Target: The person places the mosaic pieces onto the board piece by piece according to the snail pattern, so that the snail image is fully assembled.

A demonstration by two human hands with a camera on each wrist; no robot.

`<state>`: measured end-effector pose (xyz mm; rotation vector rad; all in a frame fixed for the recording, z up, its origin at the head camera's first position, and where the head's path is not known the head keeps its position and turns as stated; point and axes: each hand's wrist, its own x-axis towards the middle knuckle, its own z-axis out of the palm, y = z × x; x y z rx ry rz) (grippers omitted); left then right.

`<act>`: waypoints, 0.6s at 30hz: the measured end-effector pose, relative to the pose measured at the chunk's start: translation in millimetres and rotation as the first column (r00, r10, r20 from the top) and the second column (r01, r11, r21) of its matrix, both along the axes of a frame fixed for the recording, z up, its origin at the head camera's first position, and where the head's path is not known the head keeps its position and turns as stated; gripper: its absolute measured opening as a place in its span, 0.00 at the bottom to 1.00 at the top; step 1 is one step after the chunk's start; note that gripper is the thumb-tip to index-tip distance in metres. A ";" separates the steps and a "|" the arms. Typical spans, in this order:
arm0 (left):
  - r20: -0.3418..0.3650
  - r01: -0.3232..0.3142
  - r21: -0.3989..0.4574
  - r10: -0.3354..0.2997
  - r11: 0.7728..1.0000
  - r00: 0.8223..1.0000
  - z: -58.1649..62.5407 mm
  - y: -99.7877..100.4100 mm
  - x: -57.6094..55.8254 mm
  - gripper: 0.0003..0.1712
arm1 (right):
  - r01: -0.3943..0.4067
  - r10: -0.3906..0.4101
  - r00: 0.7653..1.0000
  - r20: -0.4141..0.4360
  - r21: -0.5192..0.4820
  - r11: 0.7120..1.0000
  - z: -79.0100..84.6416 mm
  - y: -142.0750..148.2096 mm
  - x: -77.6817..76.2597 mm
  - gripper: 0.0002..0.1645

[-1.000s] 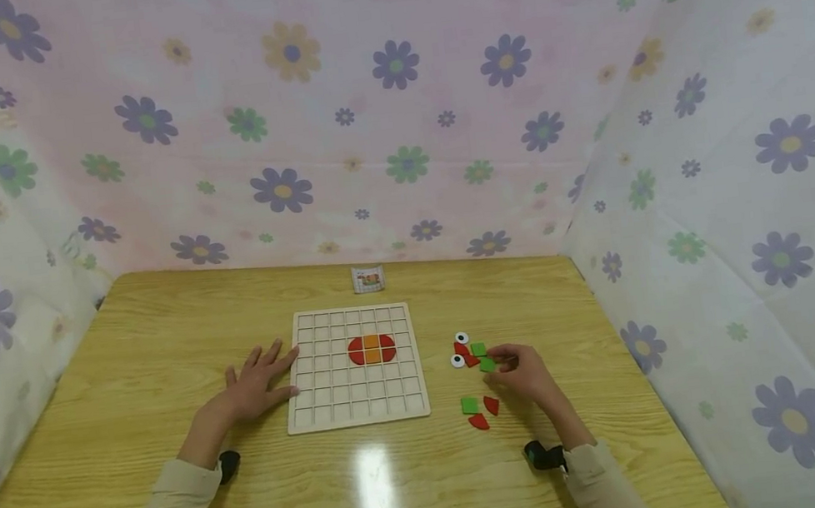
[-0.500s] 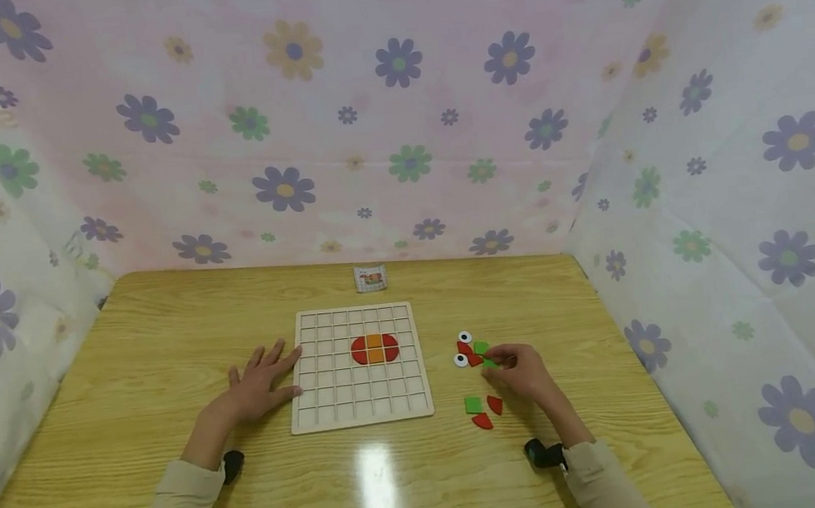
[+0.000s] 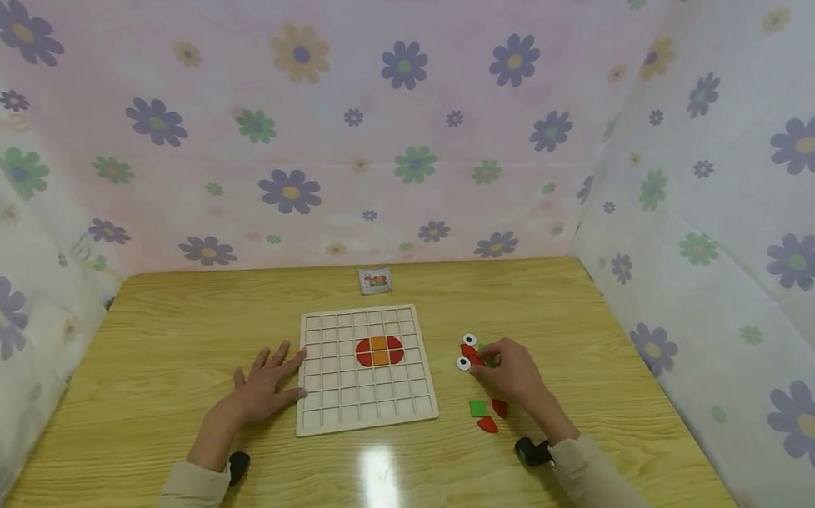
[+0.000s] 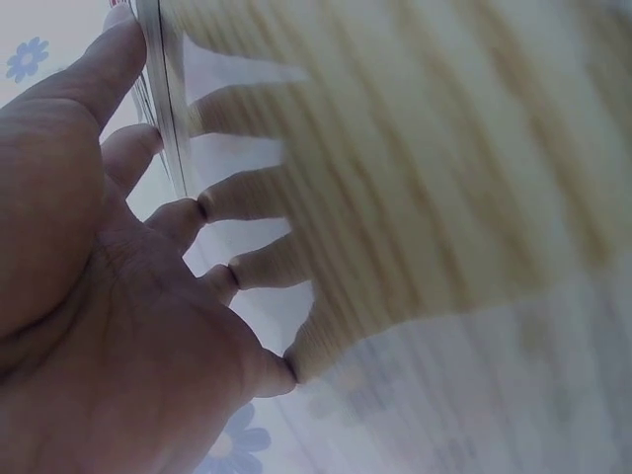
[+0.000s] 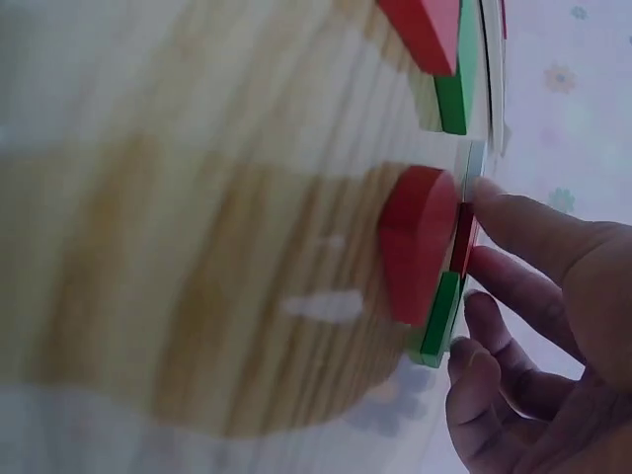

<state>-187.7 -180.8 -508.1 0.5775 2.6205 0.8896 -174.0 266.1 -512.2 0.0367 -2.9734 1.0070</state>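
Note:
My left hand lies with fingers spread at the left edge of a pale wooden grid board, thumb and fingertips touching its rim. Red rounded pieces and orange squares form an oval in the board's grid. To the right of it, my right hand pinches a red quarter-circle piece between thumb and index finger, low over the table. Beside these fingertips lie white eye discs, another red piece and green pieces, partly hidden by the hand.
Nearer the front lie a green square and two red quarter-circle pieces. A small picture card sits behind the board. Flowered cloth surrounds the wooden table at the back and sides.
My right hand has moved slightly left, from the green pieces onto the red ones beside the eye discs. My left hand stays on the board's edge.

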 end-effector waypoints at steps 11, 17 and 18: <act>0.008 -0.004 -0.012 0.004 1.000 1.000 -6.0 -0.4 -2.7 0.42 | 0.025 -0.024 0.999 0.024 -0.035 0.999 3.8 -6.6 -2.9 0.07; -0.004 -0.003 -0.006 0.003 1.000 1.000 -6.9 -0.6 -3.6 0.42 | 0.038 -0.036 0.999 0.023 -0.097 0.995 3.7 -7.0 -3.3 0.05; -0.005 -0.002 -0.008 0.002 1.000 1.000 -7.0 -0.8 -3.8 0.42 | 0.040 -0.037 0.999 0.030 -0.104 0.994 3.5 -7.1 -3.0 0.05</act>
